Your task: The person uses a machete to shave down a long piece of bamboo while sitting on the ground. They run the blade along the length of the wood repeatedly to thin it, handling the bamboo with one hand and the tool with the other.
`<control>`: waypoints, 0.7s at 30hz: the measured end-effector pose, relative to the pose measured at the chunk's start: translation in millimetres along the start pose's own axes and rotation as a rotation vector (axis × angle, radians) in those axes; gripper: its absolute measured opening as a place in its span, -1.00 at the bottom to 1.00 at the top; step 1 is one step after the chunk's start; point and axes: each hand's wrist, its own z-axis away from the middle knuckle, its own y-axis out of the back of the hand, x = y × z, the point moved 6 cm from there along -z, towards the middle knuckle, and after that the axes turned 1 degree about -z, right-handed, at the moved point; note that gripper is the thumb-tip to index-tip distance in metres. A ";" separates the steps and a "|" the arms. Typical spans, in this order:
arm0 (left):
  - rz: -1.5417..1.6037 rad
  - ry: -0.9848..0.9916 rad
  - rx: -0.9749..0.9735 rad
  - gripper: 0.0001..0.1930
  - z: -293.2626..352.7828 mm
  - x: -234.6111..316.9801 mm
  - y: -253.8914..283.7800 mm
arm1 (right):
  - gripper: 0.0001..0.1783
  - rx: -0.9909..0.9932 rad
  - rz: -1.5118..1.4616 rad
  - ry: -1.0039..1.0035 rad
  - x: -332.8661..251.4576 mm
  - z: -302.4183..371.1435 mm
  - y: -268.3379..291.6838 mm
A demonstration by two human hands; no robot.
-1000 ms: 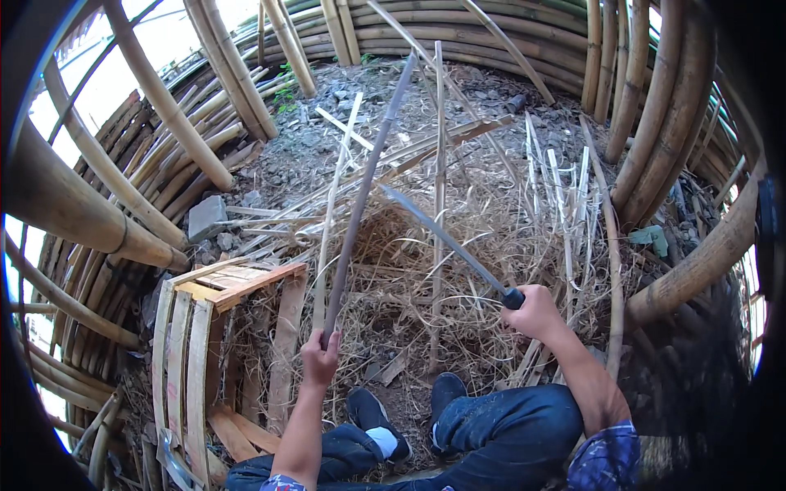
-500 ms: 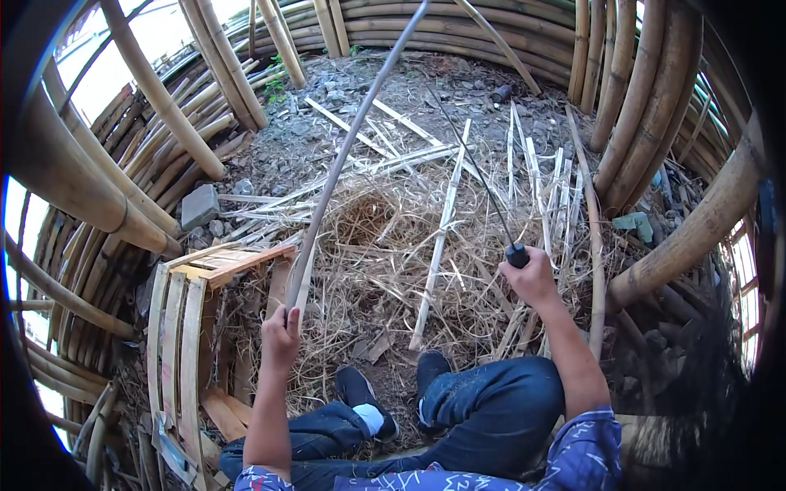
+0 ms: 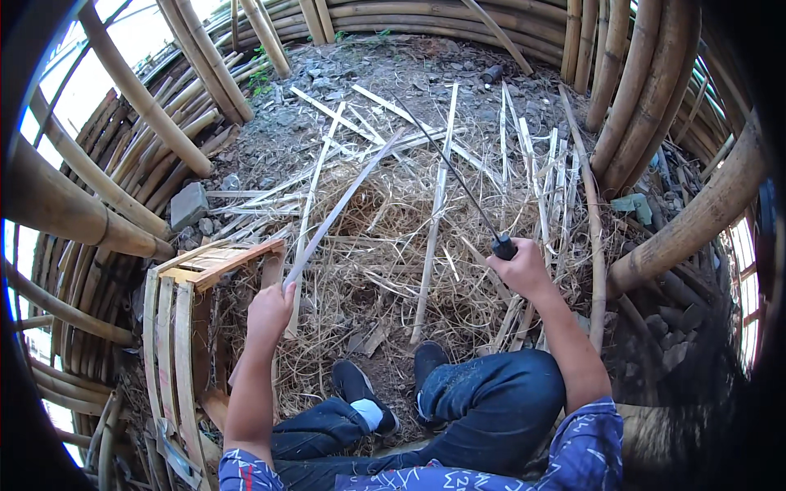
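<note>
1. Head view: grips the near end of a long greyish strip (image 3: pixel 332 216) in the left hand (image 3: pixel 269 315), with fingers curled closely round it.
2. Slants the strip away and to the right, above a heap of pale shavings (image 3: pixel 385 286).
3. Holds a long, thin-bladed knife (image 3: pixel 503 246) by its black handle in the right hand (image 3: pixel 524 268), with fingers wrapped round it.
4. Angles the blade forward and leftward; cannot tell whether it touches the strip.
5. Bends both knees, with dark shoes (image 3: pixel 352 381) at the heap's near edge.
6. Has a slatted wooden crate (image 3: pixel 187 352) just beside the left forearm, with a grey block (image 3: pixel 189 206) beyond.
</note>
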 end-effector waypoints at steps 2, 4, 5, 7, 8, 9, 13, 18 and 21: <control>-0.022 -0.027 -0.003 -0.47 -20.7 8.5 0.4 | -0.74 -0.021 -0.019 -0.020 1.9 -1.5 -0.4; -0.039 -0.060 -0.026 -0.48 -39.7 22.1 -5.9 | -0.73 -0.029 -0.035 -0.045 7.0 -1.8 -2.0; -0.036 -0.062 -0.022 -0.48 -49.9 28.5 -7.3 | -0.73 -0.025 -0.033 -0.042 9.7 -1.9 -2.8; -0.027 -0.060 -0.056 -0.47 -69.0 39.0 -12.1 | -0.73 -0.032 -0.086 -0.052 17.9 -2.1 -5.6; -0.019 -0.075 -0.043 -0.47 -77.3 43.5 -13.1 | -0.72 -0.047 -0.099 -0.072 24.1 -3.5 -8.5; -0.015 -0.079 -0.044 -0.47 -87.6 45.8 -17.3 | -0.72 -0.044 -0.094 -0.075 25.8 -4.8 -7.9; 0.128 -0.153 0.002 -0.44 -120.7 45.7 -59.9 | -0.72 -0.074 -0.078 -0.112 31.6 -8.5 -10.2; 0.542 -0.002 -0.073 -0.46 -119.4 28.7 -151.5 | -0.72 -0.096 -0.038 -0.122 31.8 -9.8 -13.7; 0.682 -0.060 -0.051 -0.46 -106.9 35.7 -190.5 | -0.70 -0.099 0.010 -0.161 38.2 -10.0 -11.4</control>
